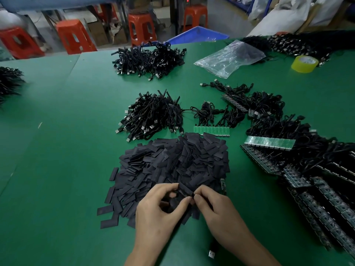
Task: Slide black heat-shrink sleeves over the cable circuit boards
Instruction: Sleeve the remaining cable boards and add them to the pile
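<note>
A big heap of flat black heat-shrink sleeves (172, 166) lies on the green table in front of me. At its near edge my left hand (159, 210) and my right hand (217, 206) meet, and both pinch one black sleeve (185, 190) between thumb and fingers. A small circuit board (222, 185) shows just right of my right hand; whether the hand holds it is hidden. A USB plug (211, 254) lies under my right forearm. A strip of green circuit boards with cables (211, 130) lies behind the heap.
Bundles of black USB cables lie at mid table (151, 116), far centre (148, 61) and far left (9, 81). Panels of boards with cables (299, 169) fill the right side. A clear plastic bag (230, 58) and a yellow tape roll (304, 63) sit far right.
</note>
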